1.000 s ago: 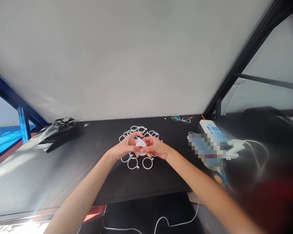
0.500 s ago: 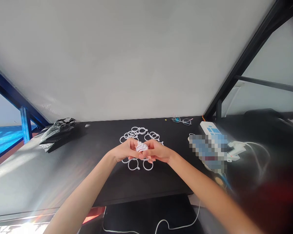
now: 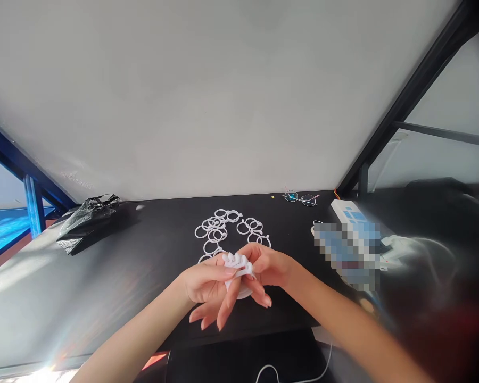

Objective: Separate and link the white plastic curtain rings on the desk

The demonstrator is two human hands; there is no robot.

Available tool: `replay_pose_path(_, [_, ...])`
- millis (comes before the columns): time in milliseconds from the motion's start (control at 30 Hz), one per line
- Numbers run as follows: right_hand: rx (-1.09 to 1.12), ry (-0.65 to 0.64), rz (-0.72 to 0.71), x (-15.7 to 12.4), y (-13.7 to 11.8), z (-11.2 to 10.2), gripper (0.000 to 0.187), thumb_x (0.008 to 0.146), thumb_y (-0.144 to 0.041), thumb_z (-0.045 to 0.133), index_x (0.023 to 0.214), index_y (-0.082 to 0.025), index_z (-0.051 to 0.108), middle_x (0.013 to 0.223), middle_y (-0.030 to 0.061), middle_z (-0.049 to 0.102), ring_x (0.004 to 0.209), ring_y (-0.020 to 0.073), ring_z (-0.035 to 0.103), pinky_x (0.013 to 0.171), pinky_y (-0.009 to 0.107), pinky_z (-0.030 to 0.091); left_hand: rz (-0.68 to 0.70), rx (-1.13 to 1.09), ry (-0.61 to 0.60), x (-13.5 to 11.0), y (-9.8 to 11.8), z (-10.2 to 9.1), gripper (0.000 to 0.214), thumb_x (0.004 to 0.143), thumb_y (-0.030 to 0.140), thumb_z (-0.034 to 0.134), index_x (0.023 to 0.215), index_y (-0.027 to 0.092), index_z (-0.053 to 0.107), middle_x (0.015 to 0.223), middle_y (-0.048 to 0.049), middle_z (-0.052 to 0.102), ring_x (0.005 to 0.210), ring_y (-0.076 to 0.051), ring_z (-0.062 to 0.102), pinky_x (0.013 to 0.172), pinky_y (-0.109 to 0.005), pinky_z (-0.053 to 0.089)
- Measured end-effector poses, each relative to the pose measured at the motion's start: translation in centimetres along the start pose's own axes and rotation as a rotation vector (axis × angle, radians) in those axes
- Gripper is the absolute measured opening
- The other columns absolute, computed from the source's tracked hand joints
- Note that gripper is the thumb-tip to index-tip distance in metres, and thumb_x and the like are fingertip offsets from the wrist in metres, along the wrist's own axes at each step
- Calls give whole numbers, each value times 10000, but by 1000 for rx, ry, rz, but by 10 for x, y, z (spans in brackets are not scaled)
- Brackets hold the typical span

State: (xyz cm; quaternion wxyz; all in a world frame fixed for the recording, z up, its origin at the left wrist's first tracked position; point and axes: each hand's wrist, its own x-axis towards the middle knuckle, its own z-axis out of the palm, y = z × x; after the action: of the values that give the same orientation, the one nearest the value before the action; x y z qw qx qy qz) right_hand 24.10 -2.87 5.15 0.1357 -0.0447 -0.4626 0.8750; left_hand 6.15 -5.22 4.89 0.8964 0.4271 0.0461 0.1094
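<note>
Between my two hands is a bunch of white rings, stacked together with their small knobs in a row on top. My left hand pinches the bunch between thumb and fingers from the left side. From the right, my right hand has its fingers closed around the same bunch, some of them partly hidden behind it. More white rings with small knobs lie on the black table just beyond my hands: one overlapping group to the left and a smaller group to the right.
A black plastic bag lies at the table's back left. Eyeglasses rest near the wall. On the right are a white and blue box, a blurred-out item and white cables. The black table meets the wall behind.
Both hands have moved nearer to me with the bunch of rings, which has tilted so its knobs show. My left fingers have spread below it. The rings behind are less covered.
</note>
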Motion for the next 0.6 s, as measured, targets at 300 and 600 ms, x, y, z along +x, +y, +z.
replay_pose_path(300, [79,235,-140,5,12,35,668,915,-632,396,471,-151,526,289,-41,355,263,63,287,343,208,443,147,93,211,1,4,25,288,712,371,740,822,106,754,547,-59,659,605,-194,684,843,-380,546])
replay_pose_path(600, [145,236,-136,7,22,44,788,913,-727,257,353,-187,382,270,-16,293,292,101,396,372,233,487,156,247,227,-2,2,28,356,603,539,700,553,190,651,405,-53,539,632,-271,669,723,-432,562])
